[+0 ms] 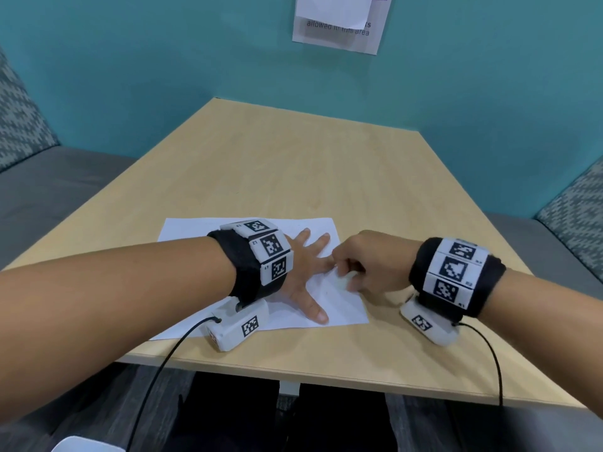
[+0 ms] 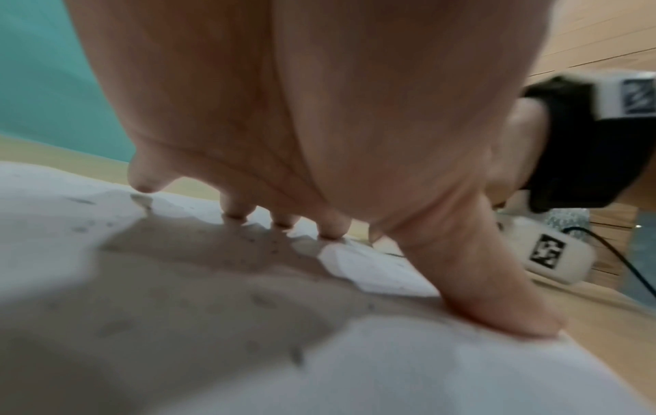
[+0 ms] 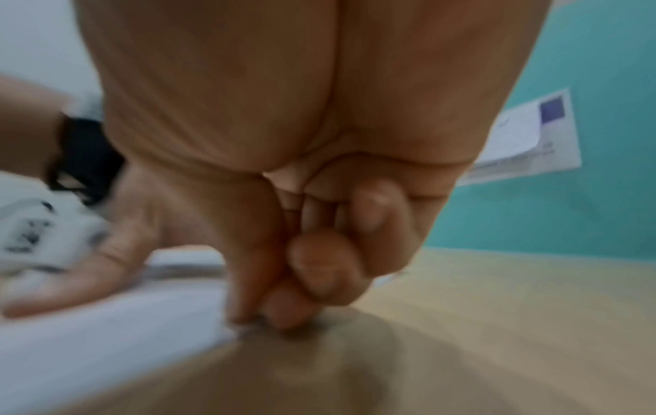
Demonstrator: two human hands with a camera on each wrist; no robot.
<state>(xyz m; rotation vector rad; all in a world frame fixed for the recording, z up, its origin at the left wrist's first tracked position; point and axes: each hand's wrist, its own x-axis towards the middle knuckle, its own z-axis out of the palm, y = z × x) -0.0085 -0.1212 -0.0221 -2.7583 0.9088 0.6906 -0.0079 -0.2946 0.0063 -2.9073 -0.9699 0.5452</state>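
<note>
While pinning paper [image 1: 202, 229] under the flat left hand [image 1: 303, 272] and pinching its edge with the right hand [image 1: 368, 262], risks tearing if yanked.

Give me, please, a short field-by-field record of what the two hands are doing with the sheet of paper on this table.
left hand: flat on the sheet, fingers spread, pressing it down
right hand: fingers curled, pinching the sheet's right edge, which is slightly lifted
sheet of paper: white, lying on the table
table: light wood
wall notice: paper sign on the teal wall
</note>
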